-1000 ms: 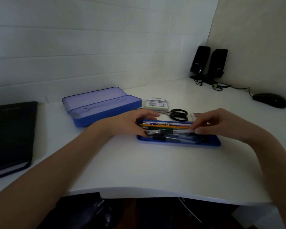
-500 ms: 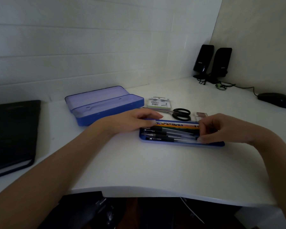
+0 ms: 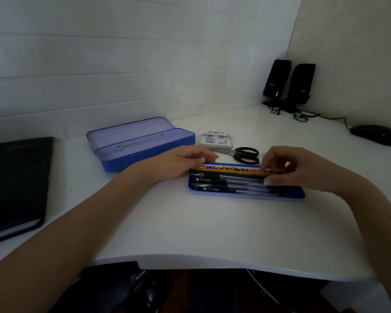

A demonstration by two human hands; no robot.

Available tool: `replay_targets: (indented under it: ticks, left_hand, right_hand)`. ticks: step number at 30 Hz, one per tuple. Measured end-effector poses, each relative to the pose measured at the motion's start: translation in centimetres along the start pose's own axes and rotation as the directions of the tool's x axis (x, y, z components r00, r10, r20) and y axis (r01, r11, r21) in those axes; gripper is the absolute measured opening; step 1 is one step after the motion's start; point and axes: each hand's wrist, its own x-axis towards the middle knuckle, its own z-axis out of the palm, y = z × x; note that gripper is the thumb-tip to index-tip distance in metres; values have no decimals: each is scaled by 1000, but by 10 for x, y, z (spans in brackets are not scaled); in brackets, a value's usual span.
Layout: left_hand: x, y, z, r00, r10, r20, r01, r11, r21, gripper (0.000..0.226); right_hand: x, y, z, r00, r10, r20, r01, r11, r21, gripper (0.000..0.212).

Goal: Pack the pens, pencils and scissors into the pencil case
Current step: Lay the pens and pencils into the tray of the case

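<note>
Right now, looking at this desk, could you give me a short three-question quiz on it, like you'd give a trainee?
1. True or false: the scissors already lie in the blue tray with the pens.
2. Which lies nearest the wall corner? A) the mouse B) the speakers C) the black folder
3. Fill in: the left hand rests at the tray's ___ end, the right hand over the other.

Key: 1 false, they lie on the desk behind the tray. 2 B. 3 left.

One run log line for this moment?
pens in tray | scissors outside | left hand, right hand at tray
</note>
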Motion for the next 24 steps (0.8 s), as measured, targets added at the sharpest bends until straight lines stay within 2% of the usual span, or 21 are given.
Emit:
replay_targets:
  ticks: [2,4,5,7,9,10,13,17,20,24]
  left_hand:
    - [1,0,1,997,19,-70,-20,1000,-11,28]
    - [1,-1,2,965,66,-254,-69,998,-2,30]
    - [0,-2,2,916,116,-384,-99,993,64,31]
    - [-3,-2,-3,775,253,-579,-109,956,271,27]
    - [-7,-1,-11,678,352,-645,-28,889,456,20]
    - [-9,-1,-14,661,364,-656,44,854,518,21]
    - [-10,-7,-18,704,278,-654,217,792,570,27]
    - [-8,-14,-17,778,132,-614,331,744,581,31]
    - [-8,-14,-17,794,62,-605,357,758,546,30]
    - [-9,-12,-14,806,70,-588,340,758,556,17]
  right_hand:
    - [0,-1,-2,1000,-21,-19,21,1000,2,46]
    - [0,-4,0,998,-64,24,62,996,56,58]
    - [0,-5,2,995,-87,46,84,995,58,64]
    - [2,-3,7,992,-95,87,96,995,-6,75]
    - [3,3,12,993,-36,115,51,991,-126,83]
    - [3,5,13,992,-2,124,23,986,-166,84]
    - [2,2,12,992,21,128,1,987,-163,76]
    - [2,1,16,996,3,93,13,986,-166,70]
    - [4,2,19,999,17,43,-10,986,-167,72]
    - [5,-1,20,999,33,6,-31,979,-200,68]
